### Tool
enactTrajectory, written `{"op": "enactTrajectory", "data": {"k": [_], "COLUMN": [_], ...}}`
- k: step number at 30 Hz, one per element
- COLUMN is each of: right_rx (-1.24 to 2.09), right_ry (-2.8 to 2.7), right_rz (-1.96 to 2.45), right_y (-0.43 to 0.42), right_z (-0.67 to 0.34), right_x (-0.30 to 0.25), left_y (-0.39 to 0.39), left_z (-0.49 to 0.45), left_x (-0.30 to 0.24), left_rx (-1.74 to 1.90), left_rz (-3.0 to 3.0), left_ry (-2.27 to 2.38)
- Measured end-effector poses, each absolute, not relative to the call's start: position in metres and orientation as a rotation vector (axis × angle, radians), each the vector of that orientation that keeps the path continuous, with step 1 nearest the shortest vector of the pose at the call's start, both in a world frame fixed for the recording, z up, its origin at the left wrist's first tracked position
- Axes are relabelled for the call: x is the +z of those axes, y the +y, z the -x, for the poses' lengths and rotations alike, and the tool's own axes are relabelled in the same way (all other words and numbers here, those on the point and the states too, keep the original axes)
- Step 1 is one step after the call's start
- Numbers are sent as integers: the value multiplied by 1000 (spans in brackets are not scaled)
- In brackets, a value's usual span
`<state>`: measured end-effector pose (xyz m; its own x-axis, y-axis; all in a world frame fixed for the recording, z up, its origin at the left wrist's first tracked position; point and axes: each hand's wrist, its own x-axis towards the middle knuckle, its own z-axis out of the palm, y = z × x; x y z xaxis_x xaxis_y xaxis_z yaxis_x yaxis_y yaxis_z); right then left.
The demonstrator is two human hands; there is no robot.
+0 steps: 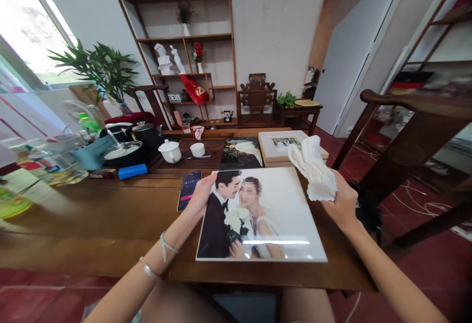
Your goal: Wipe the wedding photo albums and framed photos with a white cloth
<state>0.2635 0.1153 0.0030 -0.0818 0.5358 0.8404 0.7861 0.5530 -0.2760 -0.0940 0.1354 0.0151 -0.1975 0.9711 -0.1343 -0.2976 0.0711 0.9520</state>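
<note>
A glossy wedding photo panel [291,205] lies in front of me near the table's front edge, tilted slightly. It shows a couple with white flowers, and light reflects off its lower part. At its upper left edge my left hand [205,189] grips the panel, fingers partly hidden behind it. Bunched in my closed right hand [343,201], a white cloth [315,165] is held up at the panel's right side, overlapping its upper right corner in view. Beside my left hand, a phone [185,191] displaying a timer lies on the table.
Behind the panel are a dark photo album [240,152] and a pale box [269,156]. A lidded white cup [170,151], a small white bowl [197,149], a blue block [132,171] and a black pot [123,153] stand leftward. A wooden chair [405,136] is at right.
</note>
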Motion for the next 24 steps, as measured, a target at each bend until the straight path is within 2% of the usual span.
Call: {"op": "enactTrajectory", "data": {"k": [13, 24], "right_rx": [-314, -316], "right_ry": [-2298, -2373], "right_rz": [957, 1001], "right_y": [127, 123], "right_z": [-252, -236], "right_x": [-18, -35], "left_y": [168, 184], "left_z": [63, 61], "left_x": [-27, -40], "left_rx": [1339, 1302], "left_rz": [-913, -954], "left_ry": [1215, 1259]}}
